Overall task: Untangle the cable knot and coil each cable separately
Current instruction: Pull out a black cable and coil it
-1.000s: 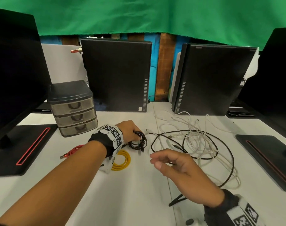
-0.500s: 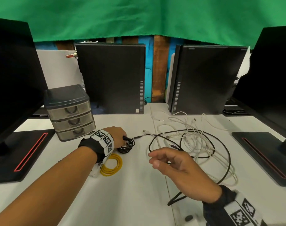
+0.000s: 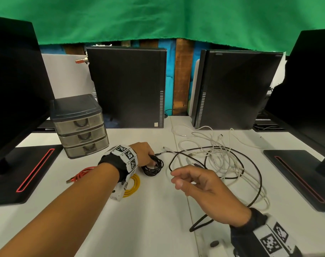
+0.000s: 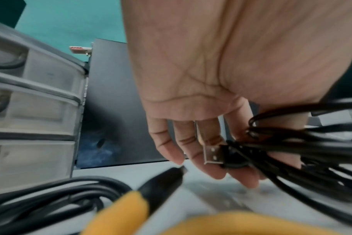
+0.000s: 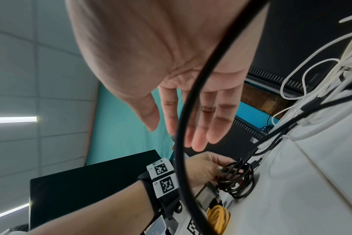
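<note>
My left hand [image 3: 152, 160] grips a small coil of black cable [image 3: 154, 167] and holds it down on the white table [image 3: 148, 219]. In the left wrist view the coil's USB plug [image 4: 213, 155] lies across the fingers [image 4: 213, 170]. My right hand [image 3: 176, 178] hovers open and holds nothing. The long black cable [image 5: 182, 127] runs loose in front of its palm. This cable [image 3: 260, 180] loops through a heap of white cables [image 3: 222, 154] to the right. A yellow coil [image 3: 133, 184] and a red cable [image 3: 82, 174] lie beside my left wrist.
A grey three-drawer box [image 3: 80, 127] stands at the back left. Two black computer towers [image 3: 128, 86] [image 3: 237, 89] line the back. Black monitor bases with red strips [image 3: 28, 171] [image 3: 296, 177] flank the work area.
My left hand has brought the black coil slightly lower, onto the table above the yellow coil. The right hand keeps the same open hovering pose. The head view has shifted a little.
</note>
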`<state>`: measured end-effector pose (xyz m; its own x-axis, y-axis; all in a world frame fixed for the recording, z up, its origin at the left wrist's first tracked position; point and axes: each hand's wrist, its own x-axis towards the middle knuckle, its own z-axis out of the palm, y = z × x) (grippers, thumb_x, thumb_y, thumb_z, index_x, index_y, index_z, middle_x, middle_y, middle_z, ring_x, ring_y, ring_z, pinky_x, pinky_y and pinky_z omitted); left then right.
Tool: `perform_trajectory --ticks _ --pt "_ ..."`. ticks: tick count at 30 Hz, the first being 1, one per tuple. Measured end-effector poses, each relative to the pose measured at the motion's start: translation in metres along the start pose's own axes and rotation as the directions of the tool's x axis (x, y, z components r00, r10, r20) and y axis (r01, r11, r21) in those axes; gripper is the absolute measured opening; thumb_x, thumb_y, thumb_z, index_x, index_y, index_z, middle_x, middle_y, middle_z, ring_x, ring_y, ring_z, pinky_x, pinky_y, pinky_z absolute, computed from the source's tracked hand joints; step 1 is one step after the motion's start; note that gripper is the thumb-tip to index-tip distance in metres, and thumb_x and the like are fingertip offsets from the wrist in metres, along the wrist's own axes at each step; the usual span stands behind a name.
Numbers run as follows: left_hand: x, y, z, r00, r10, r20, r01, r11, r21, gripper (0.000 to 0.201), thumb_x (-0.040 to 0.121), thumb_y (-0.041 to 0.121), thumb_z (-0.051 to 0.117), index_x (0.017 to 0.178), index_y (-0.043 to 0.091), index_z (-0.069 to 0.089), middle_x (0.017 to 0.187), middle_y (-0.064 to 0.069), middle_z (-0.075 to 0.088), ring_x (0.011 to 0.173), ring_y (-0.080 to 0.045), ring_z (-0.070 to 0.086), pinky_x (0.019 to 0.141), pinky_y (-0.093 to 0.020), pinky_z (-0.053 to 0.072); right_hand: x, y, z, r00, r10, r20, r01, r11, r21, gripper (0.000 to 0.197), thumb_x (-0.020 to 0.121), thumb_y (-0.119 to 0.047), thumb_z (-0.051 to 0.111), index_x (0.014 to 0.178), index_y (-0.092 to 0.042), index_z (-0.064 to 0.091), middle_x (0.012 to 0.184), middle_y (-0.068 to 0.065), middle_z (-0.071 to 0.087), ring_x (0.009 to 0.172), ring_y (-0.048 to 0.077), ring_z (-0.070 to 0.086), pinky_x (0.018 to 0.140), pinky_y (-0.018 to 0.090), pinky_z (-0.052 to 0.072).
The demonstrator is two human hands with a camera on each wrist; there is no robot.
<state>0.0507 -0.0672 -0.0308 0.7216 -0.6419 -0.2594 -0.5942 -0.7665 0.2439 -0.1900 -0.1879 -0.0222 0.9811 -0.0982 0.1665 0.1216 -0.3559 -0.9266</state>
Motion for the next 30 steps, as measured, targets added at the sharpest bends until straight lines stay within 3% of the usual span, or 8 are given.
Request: perform_trajectory --ticks 4,8,12,16,21,26,28,30 --pt "0.011 0.0 0.001 0.991 -0.107 -0.077 0.116 0.985 0.127 0.041 0.094 0.05 0.057 0.117 0.018 0.068 0.112 -0.003 0.069 0.099 -0.023 0.065 0.081 -0.031 0.051 0.0 0.002 0.001 1.0 0.001 0.003 -0.001 1.0 0.016 0.02 0.096 -0.024 0.065 0.106 -0.04 0.071 0.105 -0.001 0.072 0.099 0.018 0.064 0.086 0.048 0.052" --pt "0.013 -0.002 -0.004 0.944 -0.257 -0.207 0.257 0.966 -0.026 0.053 0.099 0.052 0.045 0.133 0.012 0.056 0.135 -0.009 0.059 0.119 -0.028 0.057 0.094 -0.035 0.045 0.0 0.003 -0.002 1.0 -0.004 -0.007 0.004 1.0 0.012 0.02 0.096 -0.024 0.065 0.106 -0.04 0.071 0.104 0.0 0.072 0.098 0.018 0.064 0.085 0.048 0.052" --pt "0.007 -0.005 -0.011 0.942 -0.252 -0.223 0.225 0.964 -0.141 0.055 0.103 0.048 0.036 0.144 0.014 0.046 0.151 -0.008 0.045 0.135 -0.029 0.045 0.109 -0.039 0.036 0.0 0.003 -0.001 1.0 -0.004 -0.008 0.005 1.0 0.009 0.02 0.096 -0.025 0.065 0.106 -0.041 0.071 0.105 -0.001 0.072 0.098 0.017 0.064 0.086 0.049 0.052" --pt "-0.002 -0.006 -0.024 0.942 -0.181 -0.281 0.122 0.969 -0.215 0.039 0.1 0.04 0.046 0.128 0.02 0.063 0.138 -0.005 0.058 0.124 -0.028 0.054 0.107 -0.044 0.042 0.001 0.002 -0.003 1.0 -0.006 -0.016 0.006 1.0 0.005 0.019 0.096 -0.025 0.065 0.107 -0.04 0.071 0.105 -0.001 0.072 0.098 0.017 0.065 0.087 0.047 0.053" --pt "-0.023 0.021 -0.043 0.925 -0.073 -0.373 -0.052 0.948 -0.313 0.028 0.098 0.023 0.05 0.112 0.008 0.07 0.116 -0.012 0.068 0.105 -0.031 0.063 0.096 -0.045 0.051 0.001 -0.006 -0.015 0.997 -0.037 -0.061 0.039 0.999 0.032 0.018 0.089 -0.034 0.065 0.105 -0.038 0.072 0.102 0.003 0.073 0.099 0.021 0.066 0.085 0.043 0.053" --pt "-0.027 0.04 -0.036 0.952 -0.03 -0.306 -0.048 0.968 -0.247 0.034 0.096 0.034 0.06 0.126 0.018 0.063 0.131 -0.005 0.06 0.117 -0.024 0.057 0.102 -0.04 0.047 0.001 -0.014 -0.036 0.988 -0.065 -0.141 0.074 0.996 0.058 0.031 0.082 -0.035 0.063 0.109 -0.023 0.072 0.1 0.006 0.074 0.093 0.022 0.07 0.078 0.031 0.056" --pt "-0.023 0.038 -0.028 0.983 -0.042 -0.178 0.025 0.995 -0.095 0.041 0.097 0.038 0.057 0.134 0.021 0.058 0.141 -0.003 0.053 0.126 -0.023 0.052 0.104 -0.036 0.042 0.0 -0.016 -0.039 0.986 -0.064 -0.152 0.075 0.995 0.07 0.033 0.081 -0.035 0.064 0.11 -0.021 0.072 0.099 0.006 0.074 0.093 0.022 0.07 0.077 0.026 0.056" --pt "-0.018 0.037 -0.02 0.989 -0.133 -0.065 0.134 0.991 0.005 0.036 0.098 0.034 0.053 0.124 0.012 0.063 0.128 -0.006 0.062 0.114 -0.024 0.059 0.093 -0.032 0.047 -0.001 -0.016 -0.04 0.986 -0.066 -0.154 0.078 0.994 0.076 0.033 0.081 -0.035 0.064 0.11 -0.02 0.072 0.1 0.007 0.074 0.093 0.022 0.07 0.077 0.025 0.056"
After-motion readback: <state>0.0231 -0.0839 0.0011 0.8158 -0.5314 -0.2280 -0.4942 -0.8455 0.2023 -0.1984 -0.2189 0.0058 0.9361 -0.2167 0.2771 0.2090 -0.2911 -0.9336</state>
